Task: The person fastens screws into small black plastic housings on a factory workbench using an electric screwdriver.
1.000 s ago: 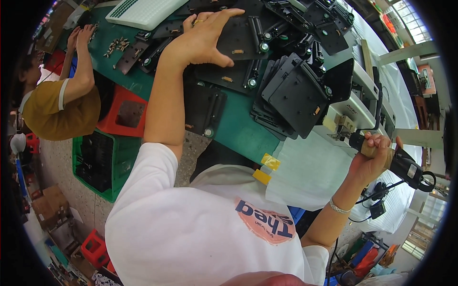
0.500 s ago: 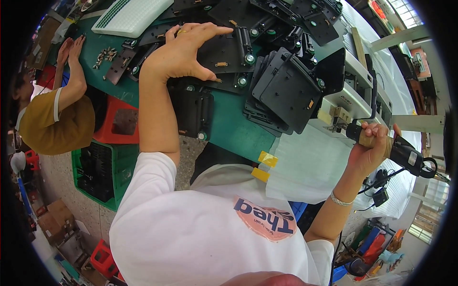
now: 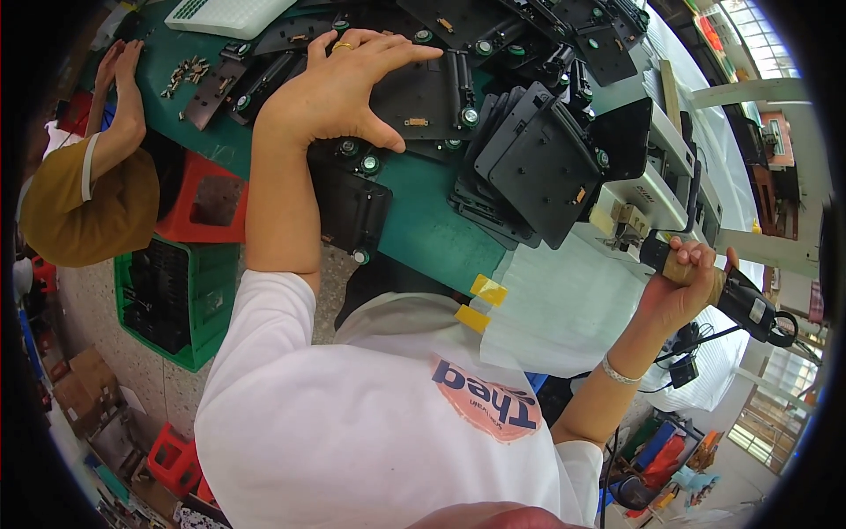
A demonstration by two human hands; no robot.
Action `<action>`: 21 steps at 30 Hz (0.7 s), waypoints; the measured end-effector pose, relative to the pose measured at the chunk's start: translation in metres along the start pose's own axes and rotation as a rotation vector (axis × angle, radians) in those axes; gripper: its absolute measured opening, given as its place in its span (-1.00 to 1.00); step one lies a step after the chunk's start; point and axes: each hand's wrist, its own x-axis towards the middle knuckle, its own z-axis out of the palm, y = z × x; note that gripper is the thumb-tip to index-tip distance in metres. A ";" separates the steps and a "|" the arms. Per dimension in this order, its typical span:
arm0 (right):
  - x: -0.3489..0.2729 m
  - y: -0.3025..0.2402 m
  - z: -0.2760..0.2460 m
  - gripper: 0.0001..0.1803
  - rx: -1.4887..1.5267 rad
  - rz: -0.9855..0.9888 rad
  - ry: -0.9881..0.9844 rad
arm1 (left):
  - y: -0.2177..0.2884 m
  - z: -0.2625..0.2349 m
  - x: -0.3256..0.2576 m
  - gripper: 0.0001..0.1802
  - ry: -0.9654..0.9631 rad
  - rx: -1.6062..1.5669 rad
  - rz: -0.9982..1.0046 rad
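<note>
My left hand (image 3: 339, 93) is spread, thumb and fingers wide apart, over several black plates with rollers. A black plate (image 3: 414, 93) with a small brass-coloured connector lies just beyond its fingers; I cannot tell whether the hand touches it. Below the wrist another black plate (image 3: 351, 207) lies at the table's near edge. My right hand (image 3: 683, 286) is wrapped round an electric screwdriver (image 3: 740, 301), black with a brownish grip. Its front end points at a metal fitting (image 3: 627, 225) on a pale machine (image 3: 656, 196); the tip is hidden.
A leaning stack of black plates (image 3: 538, 167) stands on the green table (image 3: 423, 220). Small brass-coloured parts (image 3: 185, 75) lie at the far left, near another person (image 3: 88, 207). A white perforated tray (image 3: 225, 16) is behind. A green crate (image 3: 198, 300) and red stool (image 3: 207, 198) stand left.
The whole view has shifted slightly. My left hand stays spread over the plates, its thumb now apart from the small brass part it was near. My right hand keeps the screwdriver at the metal fitting.
</note>
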 end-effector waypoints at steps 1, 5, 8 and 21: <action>0.000 0.000 0.002 -0.41 0.003 0.002 -0.004 | -0.002 0.001 -0.001 0.22 0.005 0.008 -0.001; -0.001 -0.002 -0.001 -0.43 0.007 0.033 -0.014 | -0.007 0.002 0.001 0.22 0.013 -0.006 0.013; 0.002 -0.002 0.001 -0.46 -0.005 0.019 -0.009 | 0.010 -0.030 0.007 0.00 0.039 0.006 -0.008; -0.011 -0.012 -0.014 -0.02 -0.391 -0.038 0.060 | 0.042 -0.022 0.021 -0.64 0.430 -0.327 -0.110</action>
